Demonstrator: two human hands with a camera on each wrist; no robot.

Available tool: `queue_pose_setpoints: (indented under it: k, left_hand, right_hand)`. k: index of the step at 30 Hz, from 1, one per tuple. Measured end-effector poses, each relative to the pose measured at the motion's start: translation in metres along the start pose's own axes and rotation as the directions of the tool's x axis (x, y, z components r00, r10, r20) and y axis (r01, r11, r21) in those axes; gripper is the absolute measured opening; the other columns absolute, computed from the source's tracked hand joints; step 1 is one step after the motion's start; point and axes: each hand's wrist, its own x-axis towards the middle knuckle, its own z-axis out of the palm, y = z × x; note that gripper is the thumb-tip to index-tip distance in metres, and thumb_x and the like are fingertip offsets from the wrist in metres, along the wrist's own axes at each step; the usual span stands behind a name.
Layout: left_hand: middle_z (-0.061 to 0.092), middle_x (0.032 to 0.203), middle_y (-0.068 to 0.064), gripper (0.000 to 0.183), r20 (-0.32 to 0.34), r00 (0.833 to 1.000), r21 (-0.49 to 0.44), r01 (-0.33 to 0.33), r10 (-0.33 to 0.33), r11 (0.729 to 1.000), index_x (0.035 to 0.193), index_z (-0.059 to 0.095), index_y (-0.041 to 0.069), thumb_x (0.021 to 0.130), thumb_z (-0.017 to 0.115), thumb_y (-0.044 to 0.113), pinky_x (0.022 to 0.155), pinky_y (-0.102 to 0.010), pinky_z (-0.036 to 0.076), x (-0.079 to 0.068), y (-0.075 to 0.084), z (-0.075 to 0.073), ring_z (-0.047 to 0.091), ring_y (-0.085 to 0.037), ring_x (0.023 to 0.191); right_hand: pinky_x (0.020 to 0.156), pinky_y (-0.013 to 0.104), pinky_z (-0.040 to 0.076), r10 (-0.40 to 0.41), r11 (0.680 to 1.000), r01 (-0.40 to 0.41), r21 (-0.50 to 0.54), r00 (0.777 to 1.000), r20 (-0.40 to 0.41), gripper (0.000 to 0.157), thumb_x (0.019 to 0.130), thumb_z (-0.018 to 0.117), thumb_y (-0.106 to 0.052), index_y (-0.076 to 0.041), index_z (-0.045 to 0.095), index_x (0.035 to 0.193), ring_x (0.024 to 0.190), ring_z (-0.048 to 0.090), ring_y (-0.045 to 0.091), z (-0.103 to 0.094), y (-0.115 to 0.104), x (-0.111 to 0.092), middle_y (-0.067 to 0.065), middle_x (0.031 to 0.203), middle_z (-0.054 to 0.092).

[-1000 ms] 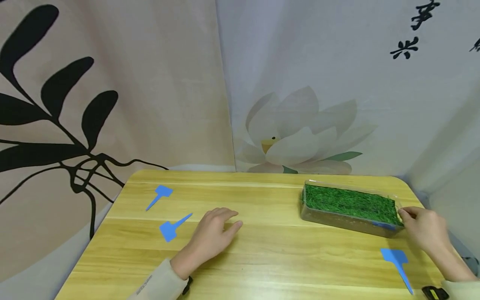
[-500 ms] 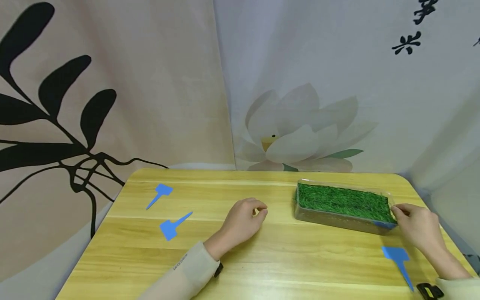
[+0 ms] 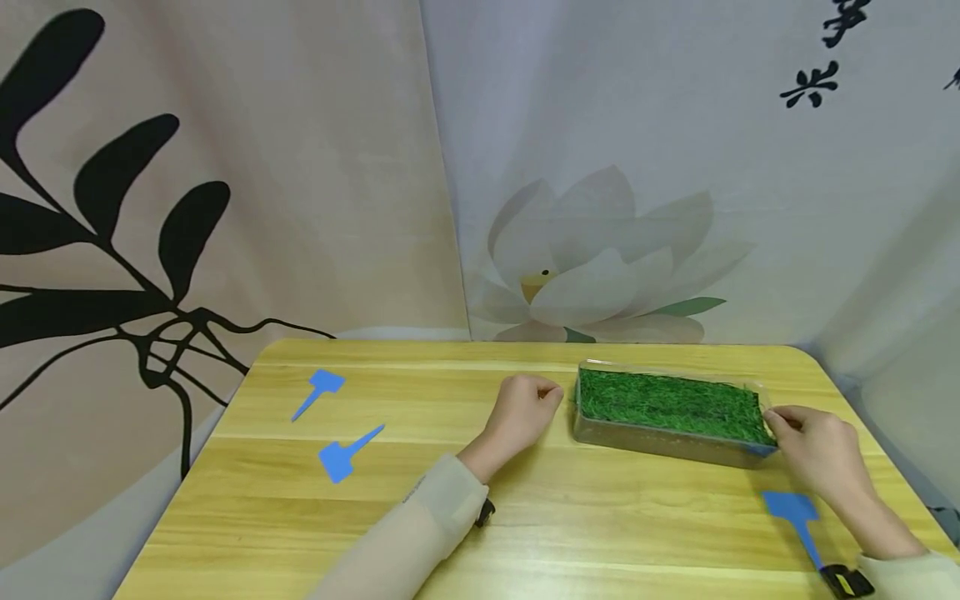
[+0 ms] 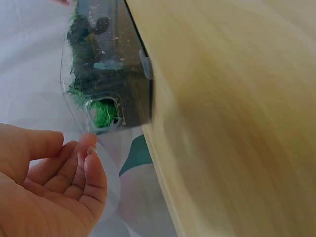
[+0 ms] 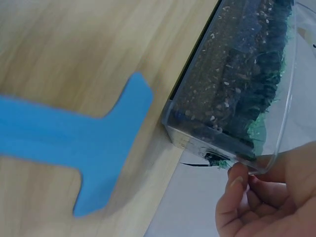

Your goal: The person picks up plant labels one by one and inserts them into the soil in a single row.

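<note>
A clear plastic box (image 3: 667,446) of brown soil, topped with green grass (image 3: 675,406), stands at the right of the table. My right hand (image 3: 821,450) pinches its right-end rim between thumb and fingers, as the right wrist view also shows. By the box's left end, my left hand (image 3: 521,410) has loosely curled fingers with nothing in them; the left wrist view shows the fingertips (image 4: 91,150) just short of the box wall. Near my right wrist lies a blue T-shaped plant label (image 5: 84,143). Two more blue plant labels (image 3: 337,461) (image 3: 318,392) lie at the left.
The wooden table (image 3: 600,533) has a rounded far edge. Behind it hangs a pale curtain (image 3: 360,208) with printed black leaves and a white flower. A black strap device (image 3: 847,581) sits at my right wrist.
The grass box has slid to the left, my right hand going along with its end. My left hand has moved right and farther forward, up to the box's left end, its fingers curling more.
</note>
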Motion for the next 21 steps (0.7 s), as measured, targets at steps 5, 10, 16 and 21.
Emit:
queue_pose_setpoints:
  k: [5, 10, 16, 21]
  left_hand:
    - [0.033, 0.044, 0.005, 0.047, -0.002, 1.0, -0.03, 0.024, -0.024, 0.999, 0.059, 0.066, 0.005, 0.104, 0.067, 0.016, 0.046, -0.024, 0.025, 0.009, 0.005, 0.008, 0.022, -0.01, 0.04]
    - [0.036, 0.041, 0.007, 0.046, -0.031, 0.999, -0.049, 0.015, -0.016, 0.999, 0.055, 0.066, 0.01, 0.101, 0.071, 0.014, 0.047, -0.023, 0.029, 0.012, 0.003, 0.01, 0.023, -0.008, 0.039]
    - [0.055, 0.045, -0.002, 0.033, -0.047, 0.998, -0.043, 0.034, -0.036, 0.999, 0.066, 0.079, 0.009, 0.098, 0.072, 0.01, 0.06, -0.023, 0.042, 0.012, -0.001, 0.007, 0.028, -0.008, 0.041]
    - [0.068, 0.058, -0.013, 0.023, -0.039, 0.998, -0.049, 0.051, -0.053, 0.998, 0.078, 0.084, 0.006, 0.097, 0.071, 0.009, 0.062, -0.024, 0.045, 0.01, -0.002, 0.004, 0.032, -0.008, 0.04]
  right_hand:
    - [0.053, 0.034, 0.047, -0.02, 1.0, 0.02, 0.013, 1.0, 0.002, 0.031, 0.107, 0.06, -0.013, 0.016, 0.071, 0.114, 0.066, 0.064, 0.022, 0.005, -0.006, 0.0, 0.027, 0.094, 0.074]
    - [0.05, 0.03, 0.043, -0.02, 0.999, 0.019, 0.034, 1.0, 0.018, 0.035, 0.109, 0.056, -0.015, 0.017, 0.069, 0.118, 0.06, 0.059, 0.017, 0.007, -0.011, -0.002, 0.028, 0.096, 0.074]
    - [0.048, 0.031, 0.038, -0.013, 0.999, 0.011, 0.045, 0.999, 0.049, 0.041, 0.111, 0.051, -0.017, 0.019, 0.065, 0.123, 0.054, 0.051, 0.017, 0.007, -0.017, -0.004, 0.03, 0.099, 0.073]
    - [0.047, 0.031, 0.037, -0.021, 0.998, 0.018, 0.054, 0.998, 0.055, 0.04, 0.111, 0.051, -0.015, 0.02, 0.065, 0.121, 0.051, 0.048, 0.017, 0.007, -0.019, -0.006, 0.027, 0.094, 0.074]
